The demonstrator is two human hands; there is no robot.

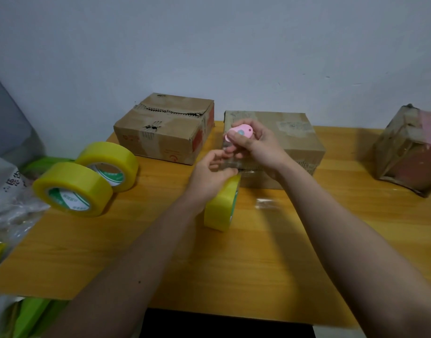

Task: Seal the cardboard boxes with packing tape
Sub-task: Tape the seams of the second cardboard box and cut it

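Note:
A yellow tape roll [220, 207] stands on edge on the wooden table [234, 264], in front of a closed cardboard box [294, 140]. My left hand [210, 175] rests on top of that roll and pinches a clear strip of tape [234, 164] that stretches up toward the box. My right hand [255, 148] holds a small pink cutter [240, 131] just above the strip. A second box [165, 128] with torn flaps sits at the back left.
Two more yellow tape rolls [74, 189] [109, 164] lie at the left. A tape-wrapped box [411, 150] stands at the far right. Plastic bags [7, 198] crowd the left edge. A scrap of clear tape [265, 203] lies on the table.

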